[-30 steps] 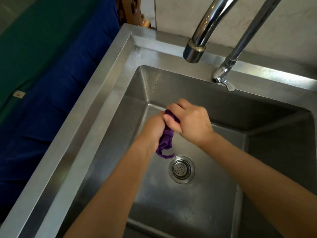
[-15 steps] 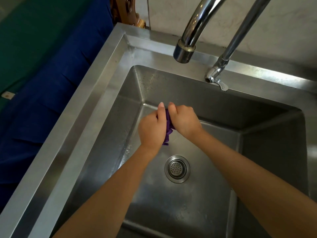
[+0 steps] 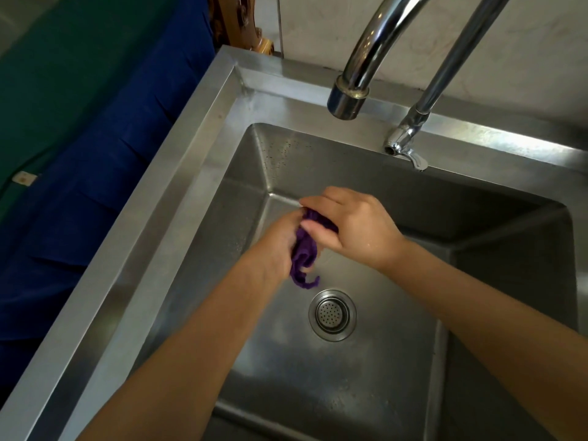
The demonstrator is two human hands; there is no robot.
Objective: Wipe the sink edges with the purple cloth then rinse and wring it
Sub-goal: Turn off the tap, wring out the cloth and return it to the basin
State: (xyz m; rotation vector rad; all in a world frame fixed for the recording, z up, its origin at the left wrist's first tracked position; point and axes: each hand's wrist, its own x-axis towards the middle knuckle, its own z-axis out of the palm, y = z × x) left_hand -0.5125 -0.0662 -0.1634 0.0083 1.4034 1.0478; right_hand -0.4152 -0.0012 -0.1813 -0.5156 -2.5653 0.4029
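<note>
Both forearms reach over the sink (image 3: 178,173) basin; the left hand (image 3: 273,246) and right hand (image 3: 356,227) clench the twisted purple cloth (image 3: 304,253) between them, above the drain (image 3: 332,315).

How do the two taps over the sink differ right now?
The thick spout curves down to a wide, open round mouth above the basin; the thin tap runs straight and slanted, ending in a small nozzle with a lever near the sink back rim. Both are shiny chrome, and no water shows from either.
</note>
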